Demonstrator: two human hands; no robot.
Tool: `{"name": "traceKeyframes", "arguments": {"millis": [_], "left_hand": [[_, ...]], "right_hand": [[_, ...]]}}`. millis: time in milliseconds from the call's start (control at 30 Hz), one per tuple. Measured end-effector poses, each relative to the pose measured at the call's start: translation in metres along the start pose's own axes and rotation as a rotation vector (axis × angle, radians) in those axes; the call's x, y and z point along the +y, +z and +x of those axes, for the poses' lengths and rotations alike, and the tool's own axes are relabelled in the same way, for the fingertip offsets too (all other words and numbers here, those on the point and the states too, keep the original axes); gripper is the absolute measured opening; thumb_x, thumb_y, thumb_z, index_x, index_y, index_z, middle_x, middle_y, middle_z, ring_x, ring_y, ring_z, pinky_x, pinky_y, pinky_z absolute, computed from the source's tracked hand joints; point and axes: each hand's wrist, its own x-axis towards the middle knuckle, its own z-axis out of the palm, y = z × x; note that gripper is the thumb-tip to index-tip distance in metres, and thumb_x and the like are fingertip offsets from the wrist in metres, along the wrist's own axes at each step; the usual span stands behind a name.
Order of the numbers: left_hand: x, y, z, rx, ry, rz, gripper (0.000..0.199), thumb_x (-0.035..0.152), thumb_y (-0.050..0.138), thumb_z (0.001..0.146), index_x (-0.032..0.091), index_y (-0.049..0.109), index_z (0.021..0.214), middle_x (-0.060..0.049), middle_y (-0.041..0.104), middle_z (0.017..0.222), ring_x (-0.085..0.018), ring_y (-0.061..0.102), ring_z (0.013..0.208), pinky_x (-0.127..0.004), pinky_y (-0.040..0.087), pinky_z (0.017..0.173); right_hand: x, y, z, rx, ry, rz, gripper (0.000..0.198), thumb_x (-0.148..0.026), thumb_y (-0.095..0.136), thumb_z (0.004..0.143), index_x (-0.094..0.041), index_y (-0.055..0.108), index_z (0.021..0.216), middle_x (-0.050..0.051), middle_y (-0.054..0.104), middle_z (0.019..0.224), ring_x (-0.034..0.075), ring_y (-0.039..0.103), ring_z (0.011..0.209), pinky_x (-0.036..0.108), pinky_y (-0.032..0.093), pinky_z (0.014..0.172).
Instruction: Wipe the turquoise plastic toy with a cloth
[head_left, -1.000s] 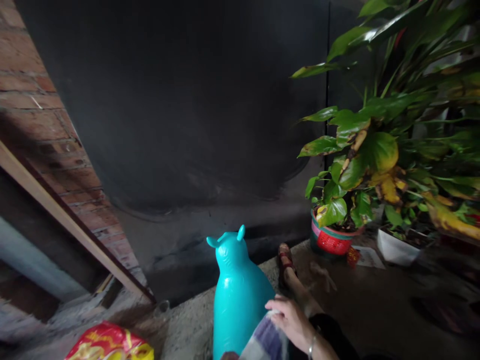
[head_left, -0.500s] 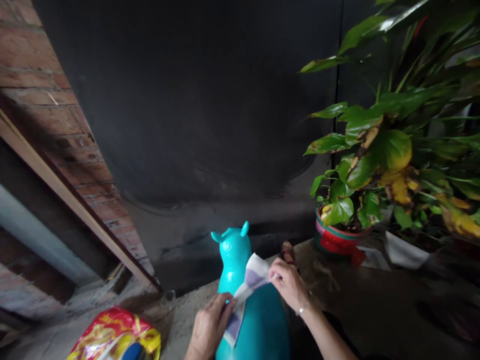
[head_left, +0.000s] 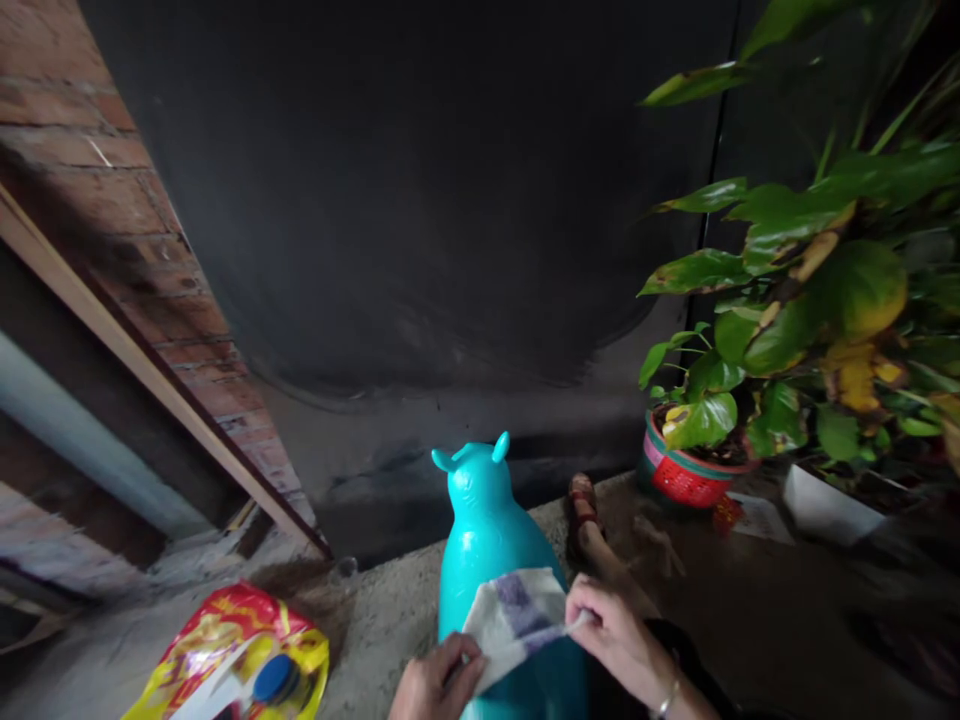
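Observation:
A turquoise plastic animal toy [head_left: 487, 520] with two small ears stands low in the middle of the view, facing the dark wall. A white and purple checked cloth [head_left: 517, 610] is stretched across the toy's back. My left hand [head_left: 435, 685] grips the cloth's left corner at the bottom edge of the view. My right hand [head_left: 619, 640] pinches its right corner; a bracelet shows on that wrist. My foot in a red sandal [head_left: 581, 505] rests on the concrete just right of the toy.
A red and yellow plastic bag [head_left: 232, 650] holding a bottle with a blue cap lies at lower left. A leafy plant in a red and green pot [head_left: 686, 475] and a white pot [head_left: 829, 505] stand right. A brick wall [head_left: 120, 230] and wooden plank [head_left: 150, 370] rise left.
My left hand came into view and took the cloth's left corner. Both hands then lowered the cloth from near the toy's head onto its back. The view shifted slightly left.

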Motion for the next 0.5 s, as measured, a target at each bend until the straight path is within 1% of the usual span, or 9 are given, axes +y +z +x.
{"name": "traceKeyframes", "arguments": {"millis": [67, 133, 200, 300, 400, 500], "left_hand": [[0.02, -0.025, 0.006, 0.0, 0.003, -0.027, 0.041, 0.06, 0.044, 0.084, 0.026, 0.066, 0.085, 0.005, 0.065, 0.07, -0.008, 0.057, 0.068, -0.017, 0.041, 0.064], [0.031, -0.041, 0.013, 0.007, -0.005, -0.024, 0.04, 0.06, 0.043, 0.085, 0.026, 0.065, 0.084, 0.006, 0.065, 0.073, -0.008, 0.057, 0.07, -0.018, 0.04, 0.066], [0.035, -0.05, 0.022, 0.028, -0.003, 0.002, 0.04, 0.06, 0.043, 0.085, 0.025, 0.065, 0.083, 0.006, 0.063, 0.072, -0.008, 0.055, 0.069, -0.019, 0.039, 0.066], [0.036, -0.063, 0.037, 0.085, 0.044, 0.036, 0.04, 0.059, 0.043, 0.086, 0.025, 0.064, 0.083, 0.006, 0.062, 0.074, -0.009, 0.055, 0.072, -0.019, 0.039, 0.067], [0.046, -0.086, 0.048, 0.149, 0.113, 0.041, 0.037, 0.057, 0.045, 0.086, 0.025, 0.063, 0.084, 0.007, 0.065, 0.081, -0.008, 0.058, 0.078, -0.018, 0.041, 0.072], [0.063, -0.11, 0.055, 0.22, 0.156, 0.085, 0.033, 0.055, 0.047, 0.086, 0.026, 0.063, 0.086, 0.008, 0.066, 0.082, -0.007, 0.058, 0.077, -0.016, 0.041, 0.071]], "right_hand": [[-0.023, -0.015, 0.019, 0.009, -0.051, 0.013, 0.013, -0.014, 0.046, 0.073, -0.022, 0.055, 0.068, -0.002, 0.056, 0.075, 0.013, 0.053, 0.072, 0.026, 0.04, 0.065], [-0.034, -0.021, 0.04, 0.02, -0.089, -0.009, 0.014, -0.012, 0.048, 0.07, -0.022, 0.058, 0.068, -0.002, 0.058, 0.075, 0.013, 0.054, 0.072, 0.026, 0.039, 0.064], [-0.038, -0.021, 0.062, 0.034, -0.115, -0.038, 0.015, -0.011, 0.049, 0.067, -0.021, 0.06, 0.066, -0.002, 0.058, 0.071, 0.013, 0.054, 0.069, 0.026, 0.038, 0.062], [-0.048, -0.021, 0.088, 0.068, -0.17, -0.075, 0.015, -0.01, 0.049, 0.066, -0.02, 0.06, 0.066, -0.003, 0.056, 0.069, 0.011, 0.054, 0.067, 0.024, 0.037, 0.062], [-0.07, -0.028, 0.103, 0.115, -0.264, -0.111, 0.017, -0.009, 0.048, 0.069, -0.02, 0.061, 0.069, -0.004, 0.057, 0.075, 0.01, 0.054, 0.072, 0.023, 0.037, 0.066], [-0.09, -0.038, 0.115, 0.179, -0.339, -0.133, 0.019, -0.008, 0.046, 0.075, -0.021, 0.06, 0.074, -0.004, 0.055, 0.08, 0.009, 0.053, 0.075, 0.022, 0.037, 0.069]]}}
